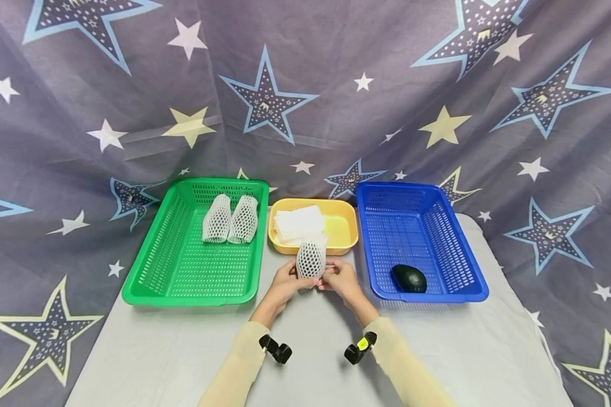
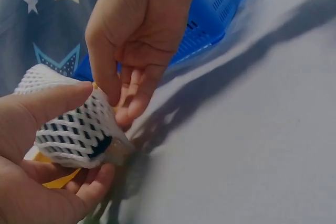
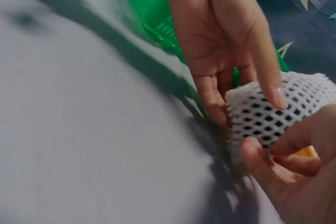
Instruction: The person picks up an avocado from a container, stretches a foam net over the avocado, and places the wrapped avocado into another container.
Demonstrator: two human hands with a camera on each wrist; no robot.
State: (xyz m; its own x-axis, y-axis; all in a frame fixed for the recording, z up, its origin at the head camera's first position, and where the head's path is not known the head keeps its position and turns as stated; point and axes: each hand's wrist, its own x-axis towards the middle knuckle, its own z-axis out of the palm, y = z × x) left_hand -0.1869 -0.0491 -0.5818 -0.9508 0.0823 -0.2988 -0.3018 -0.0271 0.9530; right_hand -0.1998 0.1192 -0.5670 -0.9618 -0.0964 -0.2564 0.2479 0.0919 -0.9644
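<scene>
Between my two hands is a dark avocado in a white foam net sleeve [image 1: 311, 259], held over the front of the yellow tray. My left hand [image 1: 284, 285] grips it from the left, thumb on top and fingers beneath, as the left wrist view shows. On the other side, my right hand [image 1: 342, 280] pinches the open near end of the sleeve between thumb and fingers. Dark skin shows through the mesh [image 3: 270, 114]. Another avocado [image 1: 409, 278], bare and dark green, lies in the near part of the blue basket [image 1: 468, 282].
To the left stands a green basket [image 1: 193, 299] with two netted pieces [image 1: 230, 219] side by side at its far right. Behind my hands, the yellow tray [image 1: 343, 226] contains a stack of flat white foam nets [image 1: 299, 222]. A star-patterned cloth [image 1: 305, 113] hangs behind the table.
</scene>
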